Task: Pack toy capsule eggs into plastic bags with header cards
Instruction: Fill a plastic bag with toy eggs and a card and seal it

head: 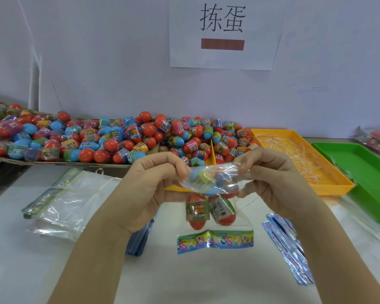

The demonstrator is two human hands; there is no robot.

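Left hand [154,183] and right hand [270,178] pinch a clear bag [241,213] above the table's [195,281] middle; inside, 2 red eggs [196,213] under blue ones [208,189]. Orange tray [333,189] near the right edge holds plastic strips [303,159].

We get 1 view: a head-worn camera looking forward and down at the white table [206,281], close above its near edge, left hand [149,189] and right hand [276,183] mid-frame over it.

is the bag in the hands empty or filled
Filled: through the clear plastic bag, pinched by the left hand and right hand, two red capsule eggs and a blue capsule egg show.
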